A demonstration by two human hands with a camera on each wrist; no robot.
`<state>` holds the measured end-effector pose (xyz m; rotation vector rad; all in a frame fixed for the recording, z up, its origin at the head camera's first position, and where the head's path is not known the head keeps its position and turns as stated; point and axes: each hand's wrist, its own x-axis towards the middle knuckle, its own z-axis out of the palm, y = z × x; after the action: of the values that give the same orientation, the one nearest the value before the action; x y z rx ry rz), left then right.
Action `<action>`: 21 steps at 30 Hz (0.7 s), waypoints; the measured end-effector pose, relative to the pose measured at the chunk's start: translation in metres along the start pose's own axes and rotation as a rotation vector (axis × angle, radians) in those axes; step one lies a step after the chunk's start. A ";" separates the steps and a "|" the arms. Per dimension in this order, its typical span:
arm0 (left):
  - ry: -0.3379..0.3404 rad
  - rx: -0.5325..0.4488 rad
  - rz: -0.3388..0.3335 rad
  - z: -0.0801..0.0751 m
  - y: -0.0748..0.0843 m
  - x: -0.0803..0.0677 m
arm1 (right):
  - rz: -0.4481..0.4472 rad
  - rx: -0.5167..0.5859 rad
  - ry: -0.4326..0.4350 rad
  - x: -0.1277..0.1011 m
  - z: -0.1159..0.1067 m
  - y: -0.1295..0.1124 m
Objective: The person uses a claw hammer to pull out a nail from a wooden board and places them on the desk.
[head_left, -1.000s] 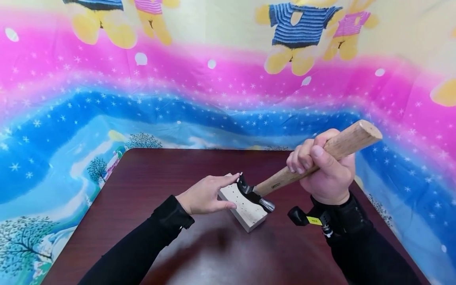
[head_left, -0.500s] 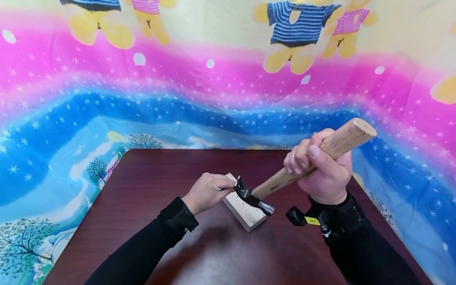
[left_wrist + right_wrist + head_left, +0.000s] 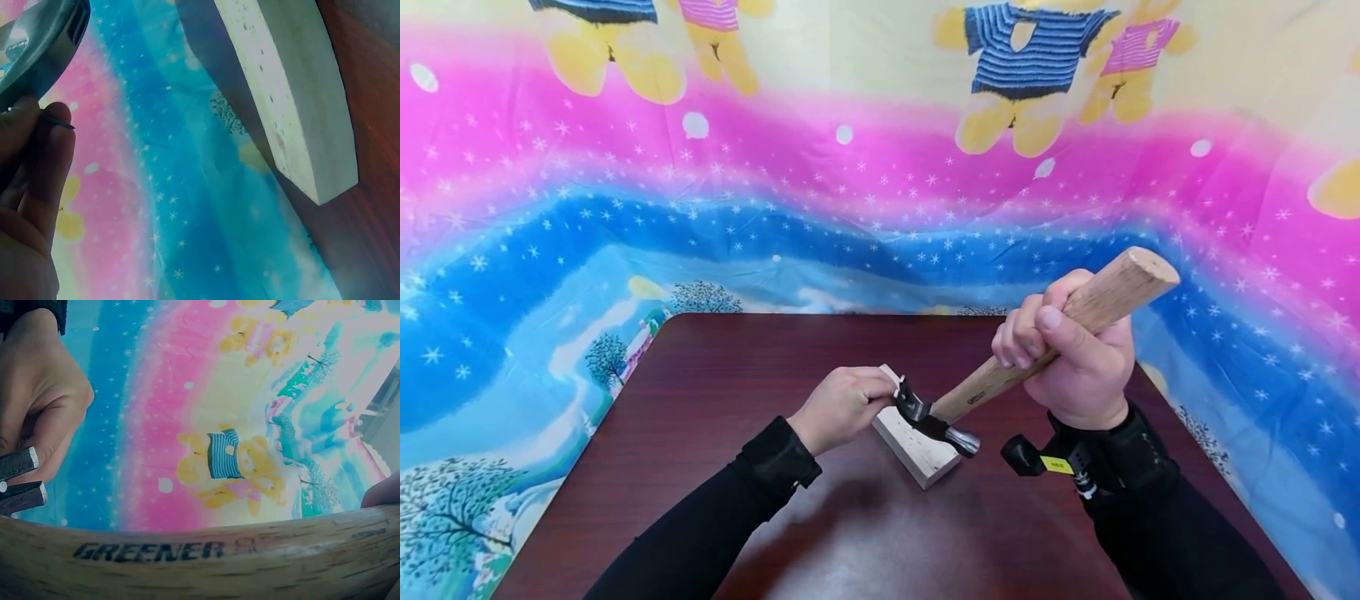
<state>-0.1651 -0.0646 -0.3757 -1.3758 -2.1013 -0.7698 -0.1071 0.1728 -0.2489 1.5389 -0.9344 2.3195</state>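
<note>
My right hand [image 3: 1037, 342] grips the wooden handle [image 3: 1075, 321] of a claw hammer. Its dark steel head [image 3: 934, 422] rests on a pale wood block [image 3: 917, 450] on the dark red table [image 3: 715, 392]. My left hand [image 3: 883, 390] is at the claw end with curled fingers. In the left wrist view its thumb and finger pinch a thin nail [image 3: 57, 122] just under the hammer head [image 3: 44, 44], with the block [image 3: 294, 106] beside. The right wrist view shows the handle [image 3: 200, 556], the two claw tips [image 3: 19, 481] and the left hand [image 3: 37, 394] behind them.
A bright cloth [image 3: 850, 192] with bears and stars hangs behind and around the table. A black wrist camera with a yellow label [image 3: 1060, 465] sits on my right forearm. The block has several small holes in its top face.
My left hand lay flat on the block; now its fingers are curled and pinch at the hammer's claw. The hammer handle has swung slightly left, and the head stays on the block.
</note>
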 end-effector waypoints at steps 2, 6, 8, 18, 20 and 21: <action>-0.007 0.007 0.006 -0.004 0.000 0.001 | 0.030 -0.011 -0.009 0.000 -0.001 0.001; 0.027 -0.017 -0.009 -0.016 0.000 0.006 | 0.091 -0.073 -0.018 -0.003 -0.002 0.003; 0.048 -0.016 -0.021 -0.022 -0.002 0.007 | 0.110 -0.095 -0.016 -0.005 -0.004 0.003; 0.163 0.034 -0.236 -0.051 -0.020 -0.003 | 0.133 -0.131 -0.019 -0.009 -0.011 0.003; 0.149 0.044 -0.340 -0.060 -0.022 -0.008 | 0.133 -0.138 -0.018 -0.009 -0.012 0.003; 0.126 0.052 -0.394 -0.064 -0.023 -0.011 | 0.131 -0.142 -0.016 -0.009 -0.013 0.003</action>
<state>-0.1755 -0.1235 -0.3416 -0.8691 -2.3008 -0.9195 -0.1142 0.1799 -0.2616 1.4827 -1.2103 2.2727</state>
